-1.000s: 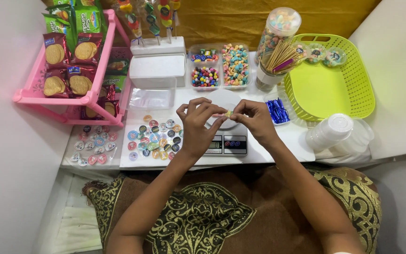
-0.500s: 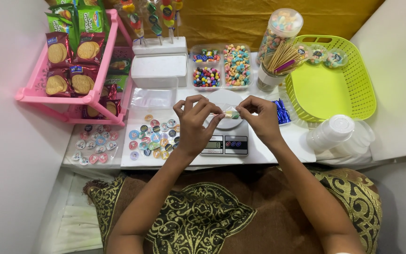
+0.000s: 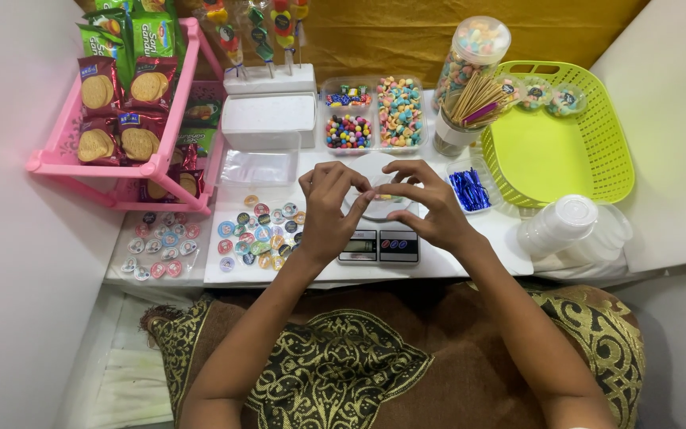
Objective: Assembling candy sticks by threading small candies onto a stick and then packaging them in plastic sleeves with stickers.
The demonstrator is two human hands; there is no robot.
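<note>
Two hands meet over a digital scale (image 3: 379, 245): the left hand (image 3: 325, 214) and the right hand (image 3: 432, 213), both with fingers curled inward and nearly closed, the tips pinching a small clear packet (image 3: 389, 195) with specks of colour inside. The packet is held just above the scale's round pan; whether it touches the pan cannot be told. Judged step: closing or shaping the packet over the scale. Further handling calls for a light, even pinch from both sides so that the thin film does not slip or spill. Against the frame half a second earlier, the hands have drawn closer together, and the pan that showed between them is now largely covered. Left of the scale, a spread of small round stickers (image 3: 260, 232) lies on the counter (image 3: 470, 254). Just right of the scale, a small tray holds blue twist ties (image 3: 468, 189). Beyond the scale stand clear tubs of coloured sweets (image 3: 375, 111), and right of those a cup of wooden sticks (image 3: 470, 107). Far right of the scale sits a green basket (image 3: 597, 159), with a stack of white lids (image 3: 565, 226) in front of it. Far left of the scale, a pink rack (image 3: 65, 163) carries biscuit packs.
</note>
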